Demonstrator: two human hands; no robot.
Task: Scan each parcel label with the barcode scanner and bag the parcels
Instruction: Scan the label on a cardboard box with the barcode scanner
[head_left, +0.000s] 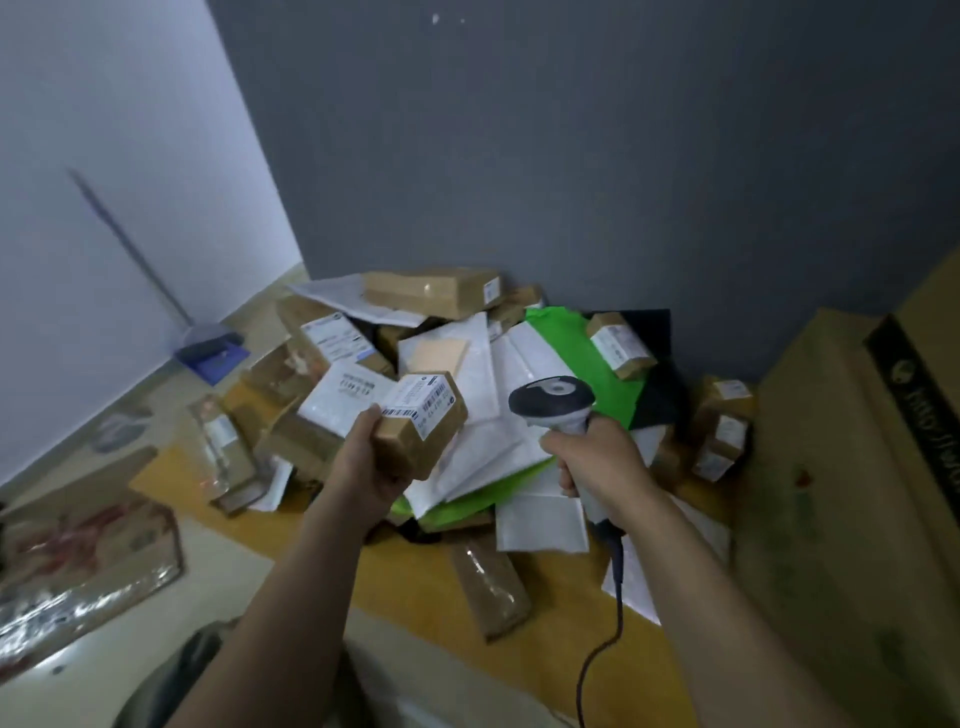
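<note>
- Left grip (371, 467) curls round a small brown parcel (415, 447) above the pile (498, 353); its white barcode label (418, 401) faces up, print too blurred to read.
- Right grip (597, 462) wraps the barcode scanner (553, 400) by its handle, just beside that parcel.

Free air lies above the parcel heap (519, 364), bounded behind by the grey wall (571, 156) and at right by a large carton (841, 493). The yellow board (405, 577) in front is passable beside one brown parcel (488, 582) and the scanner cable (620, 597). A dustpan (210, 353) occupies the left floor corner; a flat taped carton (88, 561) lies nearer.
</note>
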